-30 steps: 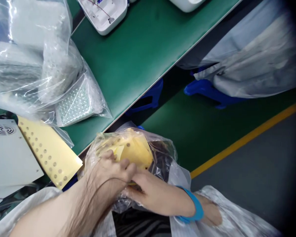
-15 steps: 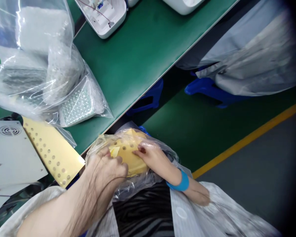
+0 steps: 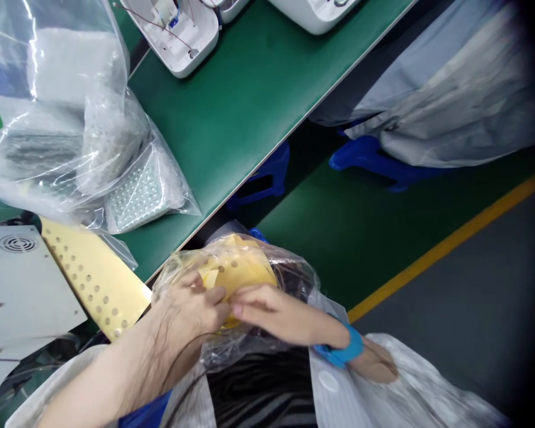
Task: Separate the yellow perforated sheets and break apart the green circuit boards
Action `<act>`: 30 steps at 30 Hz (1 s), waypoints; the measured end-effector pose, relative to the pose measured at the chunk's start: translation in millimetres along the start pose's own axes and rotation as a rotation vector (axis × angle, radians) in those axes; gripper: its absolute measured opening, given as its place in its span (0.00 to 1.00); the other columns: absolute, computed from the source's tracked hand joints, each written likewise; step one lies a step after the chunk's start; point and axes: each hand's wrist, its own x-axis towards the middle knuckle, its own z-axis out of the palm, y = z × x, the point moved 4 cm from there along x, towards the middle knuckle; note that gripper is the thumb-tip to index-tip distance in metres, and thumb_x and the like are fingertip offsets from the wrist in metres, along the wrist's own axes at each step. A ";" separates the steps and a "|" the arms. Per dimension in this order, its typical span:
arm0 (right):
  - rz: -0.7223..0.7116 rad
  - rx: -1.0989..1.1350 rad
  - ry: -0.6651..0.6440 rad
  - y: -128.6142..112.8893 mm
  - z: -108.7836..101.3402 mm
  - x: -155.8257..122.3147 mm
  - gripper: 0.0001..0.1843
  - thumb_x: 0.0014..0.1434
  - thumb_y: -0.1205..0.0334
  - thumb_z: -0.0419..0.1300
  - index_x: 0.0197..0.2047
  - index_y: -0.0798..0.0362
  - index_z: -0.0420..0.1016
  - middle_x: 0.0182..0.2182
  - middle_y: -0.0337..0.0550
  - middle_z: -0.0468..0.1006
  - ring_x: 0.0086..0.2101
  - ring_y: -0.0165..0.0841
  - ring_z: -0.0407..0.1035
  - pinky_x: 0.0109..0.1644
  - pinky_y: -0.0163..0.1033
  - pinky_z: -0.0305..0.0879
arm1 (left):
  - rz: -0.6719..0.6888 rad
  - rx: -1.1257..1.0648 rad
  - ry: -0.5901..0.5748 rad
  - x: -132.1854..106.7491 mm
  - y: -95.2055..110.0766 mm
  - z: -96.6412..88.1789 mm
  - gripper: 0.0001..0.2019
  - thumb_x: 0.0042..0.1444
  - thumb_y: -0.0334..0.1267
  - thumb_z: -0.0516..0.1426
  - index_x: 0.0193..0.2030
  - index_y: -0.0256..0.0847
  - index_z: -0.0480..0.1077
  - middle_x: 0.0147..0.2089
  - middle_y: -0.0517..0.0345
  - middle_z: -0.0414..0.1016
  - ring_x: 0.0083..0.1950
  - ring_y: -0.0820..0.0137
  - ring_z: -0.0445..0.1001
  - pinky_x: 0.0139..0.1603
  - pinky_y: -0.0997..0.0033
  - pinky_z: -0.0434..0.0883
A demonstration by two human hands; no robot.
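A clear plastic bag (image 3: 289, 279) sits in my lap below the table's edge, stuffed with yellow perforated sheets (image 3: 241, 268). My left hand (image 3: 189, 309) is closed on the bag's near side, fingers pinching a yellow sheet at the opening. My right hand (image 3: 267, 312), with a blue band (image 3: 345, 351) at the wrist, lies across the bag with fingers stretched toward the left hand, their tips on the yellow sheet. Whether the right fingers grip the sheet is hidden.
A loose yellow perforated sheet (image 3: 96, 276) lies on a grey metal box (image 3: 18, 285) at the left. Clear bags of parts (image 3: 71, 137) rest on the green table (image 3: 249, 101), with white housings (image 3: 178, 30) at the back. Blue stools (image 3: 374, 160) and a yellow floor line (image 3: 450, 241) are right.
My right hand has slid back from on top of the sheets to the bag's near side, meeting my left fingers. The view has shifted slightly down.
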 end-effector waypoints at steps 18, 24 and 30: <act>0.089 -0.315 0.443 35.0 -22.4 3.5 0.17 0.63 0.61 0.57 0.23 0.54 0.64 0.25 0.37 0.68 0.30 0.30 0.63 0.36 0.36 0.56 | -0.106 0.149 0.115 -5.3 3.1 -7.5 0.09 0.43 0.28 0.58 0.34 0.41 0.71 0.55 0.55 0.71 0.29 0.72 0.66 0.33 0.69 0.65; -0.065 0.034 -0.094 -1.2 0.4 -6.0 0.18 0.67 0.57 0.51 0.27 0.56 0.69 0.37 0.42 0.72 0.37 0.29 0.68 0.42 0.34 0.63 | -0.011 0.118 0.177 4.7 2.8 17.5 0.07 0.55 0.31 0.53 0.30 0.42 0.71 0.45 0.58 0.74 0.24 0.75 0.60 0.33 0.68 0.62; 0.057 -0.257 0.322 27.6 -28.4 10.3 0.15 0.65 0.54 0.53 0.31 0.55 0.70 0.33 0.42 0.73 0.37 0.34 0.68 0.46 0.40 0.63 | -0.085 0.144 0.265 -9.4 2.0 -11.0 0.09 0.54 0.27 0.51 0.28 0.41 0.70 0.42 0.57 0.70 0.27 0.74 0.61 0.35 0.68 0.63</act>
